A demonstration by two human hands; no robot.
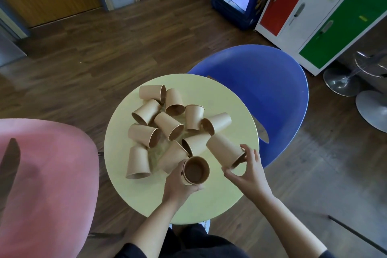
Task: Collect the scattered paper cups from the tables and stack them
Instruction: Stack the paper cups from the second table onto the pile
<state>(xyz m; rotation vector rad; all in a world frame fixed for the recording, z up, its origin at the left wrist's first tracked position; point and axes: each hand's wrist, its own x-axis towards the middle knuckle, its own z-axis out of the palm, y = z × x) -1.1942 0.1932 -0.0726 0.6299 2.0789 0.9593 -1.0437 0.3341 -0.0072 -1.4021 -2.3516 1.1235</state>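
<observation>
The left hand is holding an upright stack of what looks like two nested cups, mouth up, its grip curled round the side, just above the near part of the round desk. The right hand is taking hold of a tipped cup by its rim, fingers and thumb clamped on the open end, base pointing away toward the pile. About ten more cups are lying loose in the middle of the desk, mostly on their sides, a few standing mouth down, several touching each other.

The likely next step is nesting the tipped cup into the stack. Its mouth is facing the person, so it is needing a turn first; a rim pinch while rotating could crush the paper lip or let it slip. Its base is sitting close to neighbours, so swinging it could knock those rolling toward the desk edge.
</observation>
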